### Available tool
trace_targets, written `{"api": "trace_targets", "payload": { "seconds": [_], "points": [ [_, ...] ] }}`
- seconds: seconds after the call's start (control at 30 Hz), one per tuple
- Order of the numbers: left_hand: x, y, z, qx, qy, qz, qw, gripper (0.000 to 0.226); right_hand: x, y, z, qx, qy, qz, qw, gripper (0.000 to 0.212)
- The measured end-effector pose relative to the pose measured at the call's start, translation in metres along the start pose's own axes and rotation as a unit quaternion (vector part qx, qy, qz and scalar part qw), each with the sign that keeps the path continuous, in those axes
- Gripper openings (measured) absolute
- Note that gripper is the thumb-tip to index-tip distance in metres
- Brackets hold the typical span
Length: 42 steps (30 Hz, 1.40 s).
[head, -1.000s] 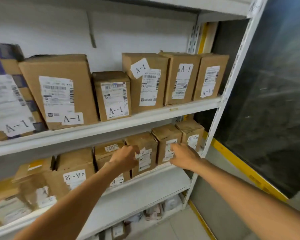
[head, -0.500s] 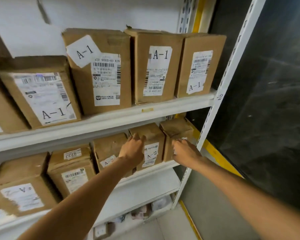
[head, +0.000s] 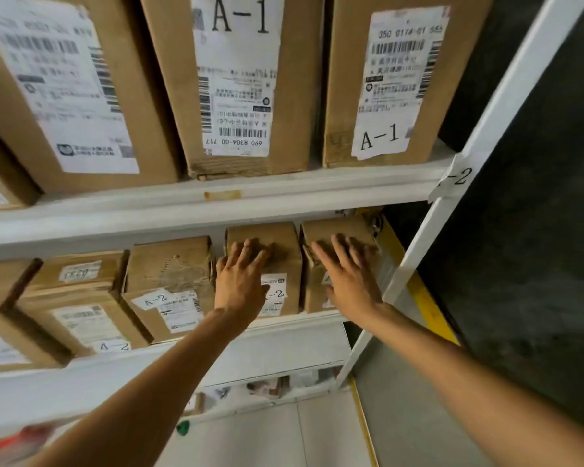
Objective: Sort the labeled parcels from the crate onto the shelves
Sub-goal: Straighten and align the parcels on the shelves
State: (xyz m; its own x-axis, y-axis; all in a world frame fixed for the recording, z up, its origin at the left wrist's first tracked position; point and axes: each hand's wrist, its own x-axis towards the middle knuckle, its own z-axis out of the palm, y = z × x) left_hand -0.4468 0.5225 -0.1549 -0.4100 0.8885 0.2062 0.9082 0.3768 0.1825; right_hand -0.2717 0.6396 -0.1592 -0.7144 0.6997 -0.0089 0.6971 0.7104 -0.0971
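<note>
Brown cardboard parcels marked A-2 stand in a row on the second shelf [head: 284, 323]. My left hand [head: 241, 278] lies flat, fingers spread, on the front of one A-2 parcel [head: 284, 254]. My right hand [head: 348, 274] rests the same way on the rightmost parcel [head: 331, 227], hiding most of its label. Neither hand holds anything. Taller parcels marked A-1 [head: 240, 79] fill the shelf above [head: 216, 200]. The crate is not in view.
A white upright post [head: 479, 143] with an A-2 tag borders the shelves on the right, beside a dark wall. More A-2 parcels [head: 169, 284] stand to the left. A lower shelf holds small packets [head: 263, 387]. Something red [head: 17, 443] shows at the bottom left.
The view has moved much closer to the shelves. Both hands have opened from curled to flat and slid up onto the fronts of the two rightmost A-2 parcels.
</note>
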Motion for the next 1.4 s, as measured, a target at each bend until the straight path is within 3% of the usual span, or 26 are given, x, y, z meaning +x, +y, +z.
{"api": "trace_targets", "payload": {
  "seconds": [0.23, 0.4, 0.47, 0.67, 0.87, 1.1, 1.23, 1.4],
  "points": [
    [0.009, 0.032, 0.013, -0.027, -0.002, 0.004, 1.0, 0.075, -0.006, 0.045, 0.007, -0.02, 0.041, -0.008, 0.999, 0.097],
    [0.008, 0.027, 0.003, -0.038, -0.05, 0.004, 0.998, 0.083, -0.008, 0.032, 0.001, 0.002, 0.062, -0.015, 0.998, 0.096],
    [-0.001, 0.018, -0.005, -0.056, -0.048, 0.009, 0.997, 0.086, -0.009, 0.01, -0.002, 0.032, 0.087, -0.048, 0.995, 0.095],
    [-0.065, -0.048, -0.032, -0.062, 0.039, -0.05, 0.996, 0.07, 0.0, -0.098, -0.002, 0.075, 0.05, -0.194, 0.977, 0.081],
    [-0.104, -0.149, -0.074, 0.015, 0.031, -0.167, 0.985, 0.075, 0.019, -0.192, 0.006, 0.116, 0.004, -0.229, 0.966, 0.075],
    [-0.101, -0.227, -0.075, 0.03, -0.06, -0.168, 0.983, 0.086, 0.035, -0.25, 0.023, 0.134, -0.071, -0.178, 0.972, 0.107],
    [-0.097, -0.228, -0.063, 0.052, -0.006, -0.147, 0.988, 0.081, 0.035, -0.257, 0.029, 0.127, -0.082, -0.128, 0.98, 0.109],
    [-0.096, -0.233, -0.056, 0.088, 0.031, -0.108, 0.99, 0.074, 0.034, -0.243, 0.025, 0.076, -0.049, -0.13, 0.987, 0.11]
  ]
}}
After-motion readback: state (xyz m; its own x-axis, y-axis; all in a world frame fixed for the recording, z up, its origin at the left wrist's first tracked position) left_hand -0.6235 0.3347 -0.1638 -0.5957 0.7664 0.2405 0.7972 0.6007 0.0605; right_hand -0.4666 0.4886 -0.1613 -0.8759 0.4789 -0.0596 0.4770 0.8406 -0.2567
